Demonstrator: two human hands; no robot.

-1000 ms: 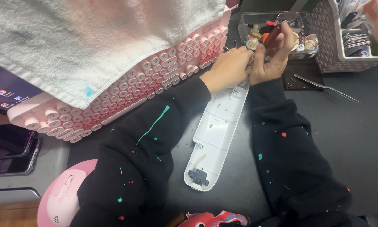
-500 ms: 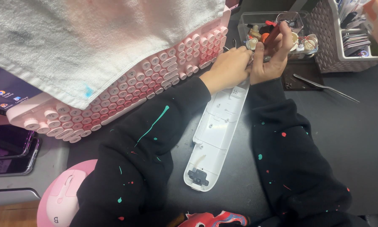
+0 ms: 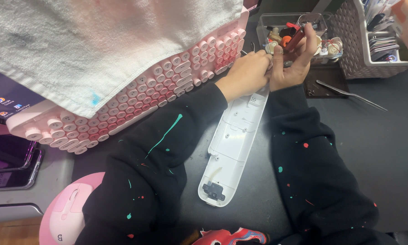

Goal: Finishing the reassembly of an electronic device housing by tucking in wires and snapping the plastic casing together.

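A long white plastic shell [image 3: 233,145] lies on the dark desk between my forearms. At its far end my left hand [image 3: 247,75] has its fingers pinched together, touching the palm of my right hand [image 3: 291,63]; what they pinch is too small to see. A thin red-handled tool [image 3: 295,38] leans in the fingers of my right hand, its tip pointing up. Just behind both hands stands a clear plastic box [image 3: 265,25] with small parts in it. Both sleeves are black with paint specks.
A pink keyboard [image 3: 167,88] with round keys rests tilted at the left, a white towel [image 3: 95,45] draped over it. Metal tweezers [image 3: 349,94] lie at the right near a pink lattice basket [image 3: 349,45]. A pink mouse [image 3: 65,213] and phones [image 3: 9,165] sit at the lower left.
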